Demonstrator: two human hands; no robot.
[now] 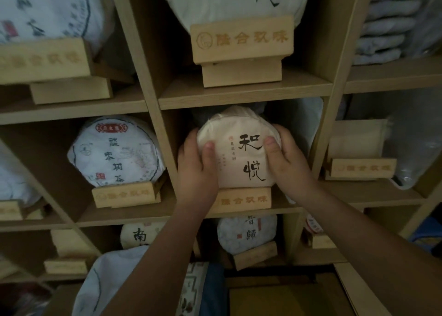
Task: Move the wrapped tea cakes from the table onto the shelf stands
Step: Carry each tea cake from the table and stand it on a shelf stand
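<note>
A round tea cake in cream paper with black brush characters stands upright in the middle cubby of the wooden shelf. Its lower edge rests at a wooden stand with a gold inscription. My left hand grips its left edge, thumb on the front. On the right edge sits my right hand, its thumb also pressed on the front. Both forearms reach up from below.
Neighbouring cubbies hold other wrapped cakes on stands: one at left, one above, two below. The cubby at right has a bare wooden stand. Shelf dividers close in on both sides. Stacked cakes fill the top right.
</note>
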